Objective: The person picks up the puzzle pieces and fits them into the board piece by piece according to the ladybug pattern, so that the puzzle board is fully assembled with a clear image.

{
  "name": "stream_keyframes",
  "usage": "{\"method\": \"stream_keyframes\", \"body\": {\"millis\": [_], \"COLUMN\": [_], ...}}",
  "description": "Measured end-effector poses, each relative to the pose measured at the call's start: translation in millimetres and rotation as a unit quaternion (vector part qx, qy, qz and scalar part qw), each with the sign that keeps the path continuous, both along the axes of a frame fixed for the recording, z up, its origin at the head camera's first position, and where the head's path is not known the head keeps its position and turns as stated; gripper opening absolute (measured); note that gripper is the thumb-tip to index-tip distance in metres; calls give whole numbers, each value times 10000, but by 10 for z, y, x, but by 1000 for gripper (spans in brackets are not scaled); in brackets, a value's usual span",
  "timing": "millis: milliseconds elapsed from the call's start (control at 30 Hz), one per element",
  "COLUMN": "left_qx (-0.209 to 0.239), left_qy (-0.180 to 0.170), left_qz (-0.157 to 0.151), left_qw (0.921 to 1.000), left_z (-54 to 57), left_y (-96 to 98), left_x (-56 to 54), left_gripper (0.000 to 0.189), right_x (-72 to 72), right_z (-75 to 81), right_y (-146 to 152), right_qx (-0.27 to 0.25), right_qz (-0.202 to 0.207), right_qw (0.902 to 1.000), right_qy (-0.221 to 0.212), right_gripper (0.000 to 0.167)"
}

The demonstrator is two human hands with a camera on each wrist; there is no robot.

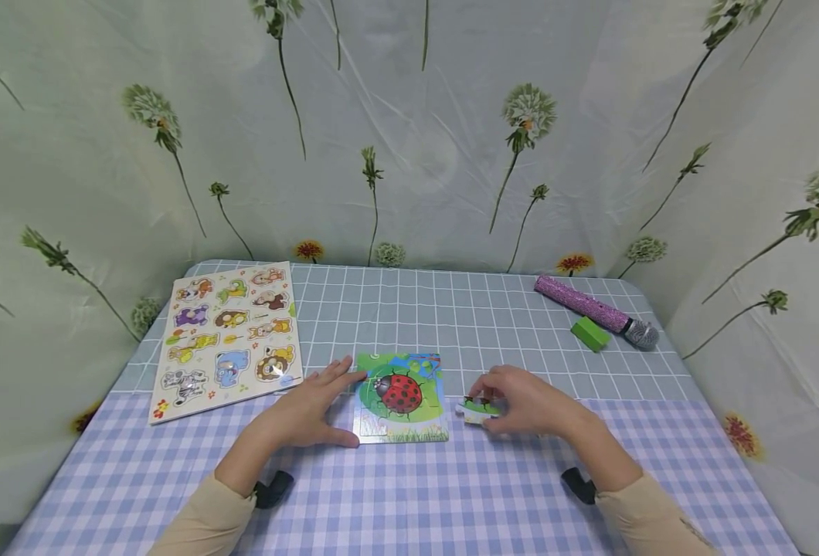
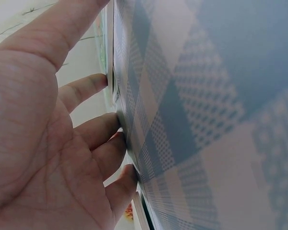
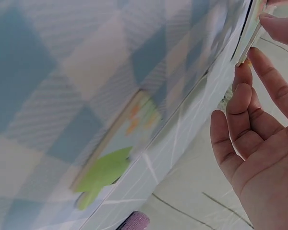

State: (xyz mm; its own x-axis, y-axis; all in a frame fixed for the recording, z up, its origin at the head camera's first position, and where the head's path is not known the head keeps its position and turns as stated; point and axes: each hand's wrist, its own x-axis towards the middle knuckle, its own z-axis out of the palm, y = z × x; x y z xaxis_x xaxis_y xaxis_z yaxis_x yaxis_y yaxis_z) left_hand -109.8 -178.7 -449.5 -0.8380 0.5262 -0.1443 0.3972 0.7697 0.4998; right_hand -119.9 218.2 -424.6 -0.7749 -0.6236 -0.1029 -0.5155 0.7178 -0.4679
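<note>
A square ladybug jigsaw puzzle (image 1: 401, 398) lies flat on the checked cloth, with a gap or pale patch at its lower left. My left hand (image 1: 308, 409) is at its left side, fingers spread and thumb and index finger reaching the puzzle's edge. To the right of the puzzle, my right hand (image 1: 529, 403) pinches a green and white jigsaw piece (image 1: 479, 411) between thumb and fingers, just off the puzzle's right edge. Another jigsaw piece (image 3: 117, 146), green with orange spots, lies on the cloth in the right wrist view; from the head, my right hand mostly hides it.
A wooden animal peg board (image 1: 229, 340) lies at the left. Toward the far right are a glittery pink microphone (image 1: 593, 309) and a green block (image 1: 590, 333) beside it. A flowered curtain (image 1: 409, 131) stands behind the table.
</note>
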Motion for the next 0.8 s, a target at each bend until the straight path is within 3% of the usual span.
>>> {"method": "stream_keyframes", "body": {"millis": [333, 800], "left_qx": [-5, 2], "left_qy": [24, 64], "left_qz": [-14, -37], "left_qw": [10000, 10000], "left_z": [-7, 2], "left_y": [-6, -1], "left_x": [-2, 0], "left_gripper": [107, 106], "right_x": [-29, -66], "right_z": [50, 48], "right_y": [-185, -419], "right_qx": [19, -87], "right_qz": [171, 590], "right_qw": [9999, 9977], "right_qy": [-14, 316], "right_gripper": [35, 33]}}
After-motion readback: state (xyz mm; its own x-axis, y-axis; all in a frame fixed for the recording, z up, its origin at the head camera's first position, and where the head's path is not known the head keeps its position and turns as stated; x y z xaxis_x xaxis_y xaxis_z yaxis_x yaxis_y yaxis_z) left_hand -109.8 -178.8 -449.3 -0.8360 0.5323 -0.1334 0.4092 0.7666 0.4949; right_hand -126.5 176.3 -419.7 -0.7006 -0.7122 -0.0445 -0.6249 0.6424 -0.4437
